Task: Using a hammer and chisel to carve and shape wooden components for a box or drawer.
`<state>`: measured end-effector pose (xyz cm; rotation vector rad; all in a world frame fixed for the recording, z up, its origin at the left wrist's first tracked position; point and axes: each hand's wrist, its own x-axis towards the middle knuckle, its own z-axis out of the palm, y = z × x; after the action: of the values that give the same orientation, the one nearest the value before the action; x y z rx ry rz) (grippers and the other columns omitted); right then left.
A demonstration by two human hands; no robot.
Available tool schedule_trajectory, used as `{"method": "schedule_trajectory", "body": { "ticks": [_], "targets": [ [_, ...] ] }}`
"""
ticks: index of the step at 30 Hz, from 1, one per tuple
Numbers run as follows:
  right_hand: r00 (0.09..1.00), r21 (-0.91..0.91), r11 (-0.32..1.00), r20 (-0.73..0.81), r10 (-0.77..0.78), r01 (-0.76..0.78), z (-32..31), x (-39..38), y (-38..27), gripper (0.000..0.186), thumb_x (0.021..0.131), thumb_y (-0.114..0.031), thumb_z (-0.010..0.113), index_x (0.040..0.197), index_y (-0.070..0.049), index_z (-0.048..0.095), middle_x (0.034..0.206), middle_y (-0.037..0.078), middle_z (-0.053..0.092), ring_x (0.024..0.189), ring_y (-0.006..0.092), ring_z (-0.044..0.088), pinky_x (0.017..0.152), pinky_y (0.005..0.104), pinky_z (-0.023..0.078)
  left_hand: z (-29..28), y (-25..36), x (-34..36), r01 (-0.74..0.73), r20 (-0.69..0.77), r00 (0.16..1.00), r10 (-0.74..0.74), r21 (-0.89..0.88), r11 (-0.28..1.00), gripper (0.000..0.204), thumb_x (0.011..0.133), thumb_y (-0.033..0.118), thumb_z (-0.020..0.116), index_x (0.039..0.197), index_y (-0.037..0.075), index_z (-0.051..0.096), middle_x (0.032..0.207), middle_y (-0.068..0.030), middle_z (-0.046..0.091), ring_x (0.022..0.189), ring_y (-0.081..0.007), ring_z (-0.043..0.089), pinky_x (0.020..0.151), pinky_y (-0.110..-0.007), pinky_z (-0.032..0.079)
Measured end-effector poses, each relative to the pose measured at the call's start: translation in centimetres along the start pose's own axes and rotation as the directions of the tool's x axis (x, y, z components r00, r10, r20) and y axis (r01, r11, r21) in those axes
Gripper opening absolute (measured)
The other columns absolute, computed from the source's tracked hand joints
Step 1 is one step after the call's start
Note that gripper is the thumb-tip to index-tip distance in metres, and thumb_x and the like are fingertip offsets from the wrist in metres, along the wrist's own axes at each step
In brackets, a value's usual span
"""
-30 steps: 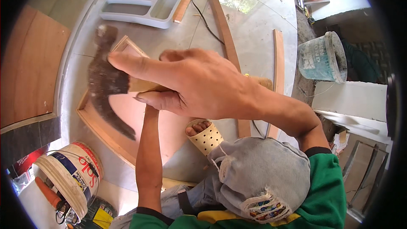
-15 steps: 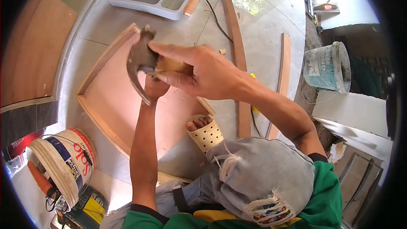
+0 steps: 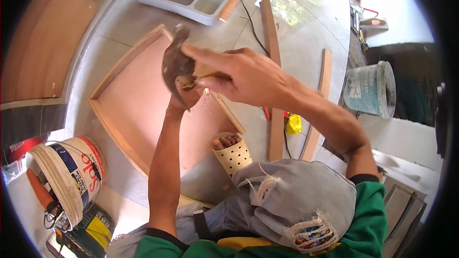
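My right hand (image 3: 253,74) is closed around the wooden handle of a claw hammer (image 3: 175,64), gripping it close to the head with the index finger stretched toward the steel. Just under the hammer is my left hand (image 3: 187,98), its fingers bunched and mostly covered by the hammer head; what they hold, if anything, is hidden. Both hands are above a shallow wooden drawer (image 3: 143,86) with a pinkish base and raised wooden sides. The drawer lies on the tiled floor in front of me, and its right side piece passes by my left hand.
A grey cutlery tray (image 3: 206,18) lies at the far side. Long wooden strips (image 3: 276,136) lie to the right, with a yellow object (image 3: 294,124) and a black cord beside them. Buckets stand left (image 3: 71,177) and right (image 3: 368,88). My foot in a cream clog (image 3: 233,155) is near the drawer.
The hammer and both hands have shifted slightly right over the drawer. The whole view has also moved a little, and more of the yellow object shows beside my right forearm.
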<state>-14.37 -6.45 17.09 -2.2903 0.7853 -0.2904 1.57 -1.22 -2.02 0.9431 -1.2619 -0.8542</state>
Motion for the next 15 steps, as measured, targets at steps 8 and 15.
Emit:
{"method": "schedule_trajectory", "body": {
  "ticks": [8, 15],
  "targets": [
    [0.888, 0.210, 0.912, -0.234, 0.397, -0.352, 4.6, -2.4, 8.4, 0.060, 0.089, -0.023, 0.062, 0.141, -0.004, 0.039, 0.090, 0.019, 0.067, 0.071, 0.0296, 0.063, 0.073, 0.0358, 0.050, -1.4, 2.7, -2.3, 0.219, -0.097, 0.963, -0.253, -0.267, 0.939, 0.021, 0.081, -0.004, 0.065, 0.068, 0.006, 0.051, 0.067, -0.0022, 0.052, 0.062, -0.0111, 0.047, 0.057, -0.026, 0.038],
    [0.815, 0.053, 0.853, -0.271, 0.512, -0.519, 11.5, -4.3, 16.3, 0.055, 0.089, -0.025, 0.060, 0.139, -0.010, 0.042, 0.105, 0.025, 0.064, 0.100, 0.0437, 0.060, 0.084, 0.0463, 0.047, -7.3, 6.6, -5.9, 0.403, -0.086, 0.855, -0.511, -0.509, 0.760, 0.024, 0.083, 0.007, 0.066, 0.066, 0.006, 0.049, 0.051, -0.0044, 0.048, 0.044, -0.0120, 0.046, 0.046, -0.028, 0.041]
  ]
}}
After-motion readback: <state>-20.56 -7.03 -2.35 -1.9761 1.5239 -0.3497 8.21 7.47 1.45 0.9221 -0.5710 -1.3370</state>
